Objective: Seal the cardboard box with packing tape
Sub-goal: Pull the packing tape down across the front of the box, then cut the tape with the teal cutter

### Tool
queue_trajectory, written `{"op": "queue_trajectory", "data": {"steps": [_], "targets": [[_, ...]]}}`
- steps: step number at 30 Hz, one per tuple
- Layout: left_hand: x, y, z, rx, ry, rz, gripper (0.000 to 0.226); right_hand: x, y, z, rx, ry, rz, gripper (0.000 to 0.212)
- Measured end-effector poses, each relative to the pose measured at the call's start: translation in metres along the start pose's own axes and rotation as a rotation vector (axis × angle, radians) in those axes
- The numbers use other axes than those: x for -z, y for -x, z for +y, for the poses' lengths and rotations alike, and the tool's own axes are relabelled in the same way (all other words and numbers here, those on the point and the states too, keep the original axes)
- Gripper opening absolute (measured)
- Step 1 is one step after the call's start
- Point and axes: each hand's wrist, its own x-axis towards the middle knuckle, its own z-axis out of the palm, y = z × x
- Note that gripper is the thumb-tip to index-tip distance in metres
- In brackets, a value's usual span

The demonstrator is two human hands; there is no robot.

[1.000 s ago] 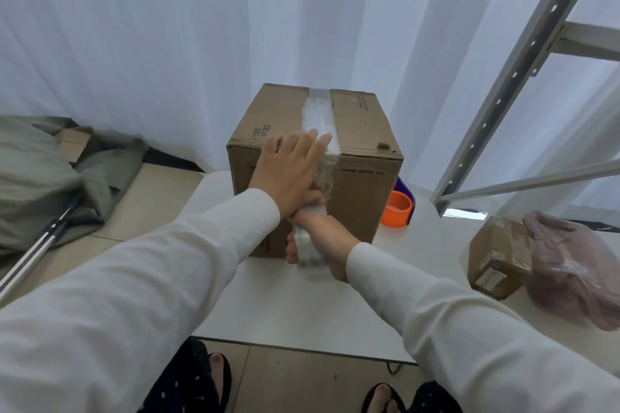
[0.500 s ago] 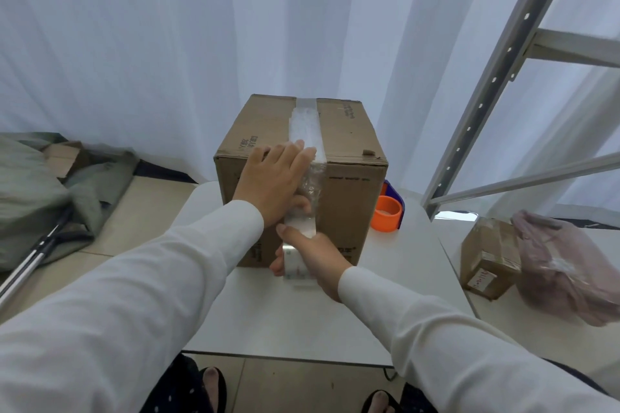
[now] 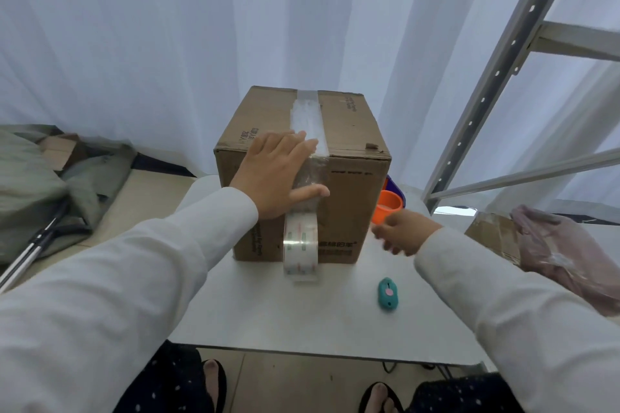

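White table: left hand presses box (right hand beside).

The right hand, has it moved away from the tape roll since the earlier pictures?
Yes. The right hand has let go of the tape roll and moved right, past the cardboard box front, now near its right corner.

Two boxes, two tape rolls
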Motion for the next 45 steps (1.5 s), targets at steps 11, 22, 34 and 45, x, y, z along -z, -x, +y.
{"op": "queue_trajectory", "data": {"steps": [11,22,34,45], "targets": [[0.016,0.009,-0.002,0.061,0.221,-0.172,0.062,-0.056,-0.01,0.048,-0.17,0.481,-0.219,0.061],[-0.015,0.023,-0.005,0.682,0.988,-0.959,0.046,-0.027,-0.007,0.014,-0.013,-0.019,-0.368,0.014],[-0.015,0.022,-0.002,0.792,1.183,-0.972,0.035,0.009,0.037,-0.032,0.322,-0.556,-0.291,0.012],[-0.015,0.026,0.002,0.716,1.085,-0.963,0.036,-0.002,0.031,-0.051,0.563,-0.387,-0.067,0.015]]}}
